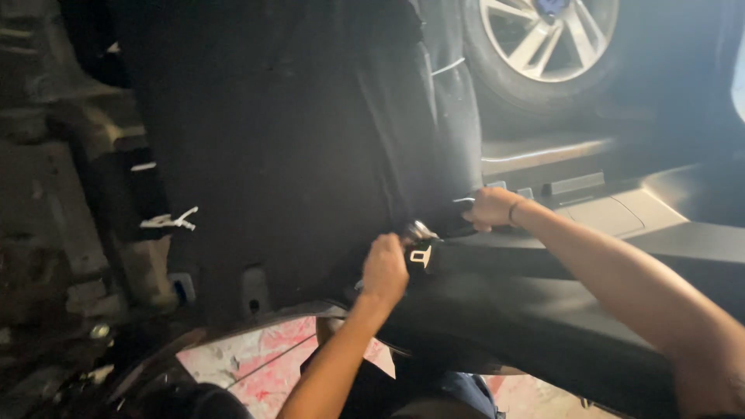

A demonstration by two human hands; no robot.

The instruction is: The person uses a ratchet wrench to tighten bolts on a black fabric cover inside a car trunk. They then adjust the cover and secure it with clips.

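My left hand [385, 268] is closed into a fist around a small metal tool or fastener [419, 231] at the edge of a large black panel [295, 155]. My right hand [490, 208] grips the same edge a little to the right, fingers curled over a dark strap or trim piece [458, 225]. A small black part with a white mark [421, 256] sits between the two hands. What exactly the left fist holds is partly hidden.
A car wheel with a silver alloy rim [543, 35] stands at the top right. A grey plastic trim panel [605, 209] lies to the right. A white clip [174, 221] hangs at the left. Pink-stained floor [264, 357] shows below.
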